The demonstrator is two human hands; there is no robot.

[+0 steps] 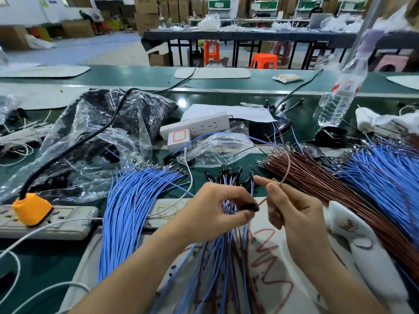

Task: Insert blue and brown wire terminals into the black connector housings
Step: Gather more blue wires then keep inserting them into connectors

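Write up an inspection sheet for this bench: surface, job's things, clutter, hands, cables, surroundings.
Surface: green bench top, with a white board scribbled in red under the hands.
Job's things: blue wire bundle at left, brown wire bundle at right, fitted leads fanned out in the middle.
Clutter: clear plastic bags, water bottle, white power strip.
Hands: left hand pinches a black housing; right hand pinches a single brown wire.
Cables: black cable runs to an orange plug in a grey power strip.
Surroundings: orange stools, cardboard boxes, another long table.
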